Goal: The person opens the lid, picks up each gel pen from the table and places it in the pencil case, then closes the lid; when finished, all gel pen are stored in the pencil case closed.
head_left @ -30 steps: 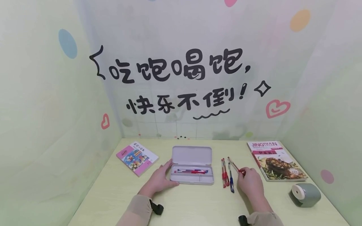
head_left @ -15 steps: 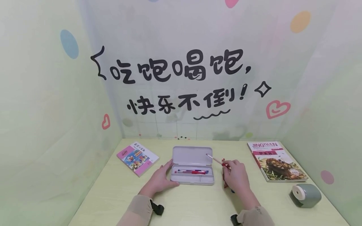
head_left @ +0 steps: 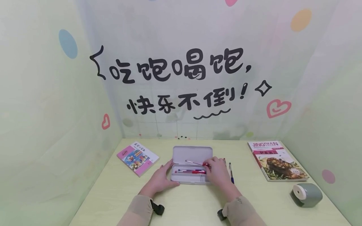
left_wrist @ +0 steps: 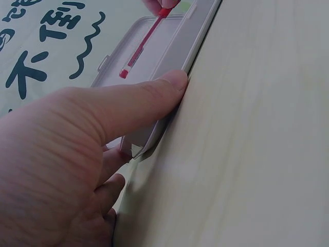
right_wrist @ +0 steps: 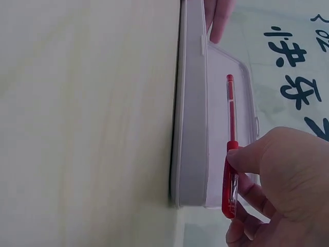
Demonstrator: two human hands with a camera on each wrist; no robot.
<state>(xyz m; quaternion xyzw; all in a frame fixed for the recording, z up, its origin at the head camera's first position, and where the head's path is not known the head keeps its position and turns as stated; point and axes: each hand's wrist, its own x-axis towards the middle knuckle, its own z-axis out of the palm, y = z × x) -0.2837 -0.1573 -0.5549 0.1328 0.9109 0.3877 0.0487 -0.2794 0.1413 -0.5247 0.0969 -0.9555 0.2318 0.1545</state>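
An open pale pencil case (head_left: 193, 153) lies on the table with its lid tipped back. My left hand (head_left: 159, 179) holds its left end, thumb along the front wall and fingers round toward the back. Between thumb and fingers of my right hand (head_left: 220, 172) is a clear-barrelled red gel pen (right_wrist: 231, 121), held over the case and pointing left. Inside the rear compartment lie a red pen (head_left: 195, 172) and a blue one behind it. To the right of the case, a blue pen (head_left: 231, 175) rests on the table; the red pens beside it are mostly hidden by my right hand.
At the back left lies a pink and white booklet (head_left: 138, 158). A thick magazine (head_left: 278, 161) is at the back right, with a grey-green pencil sharpener (head_left: 308, 195) in front of it. Printed fabric walls (head_left: 181, 128) border the table on three sides.
My right hand has lifted the red pen from beside the other loose pens and carried it left over the pencil case. My left hand has stayed at the case's left end.
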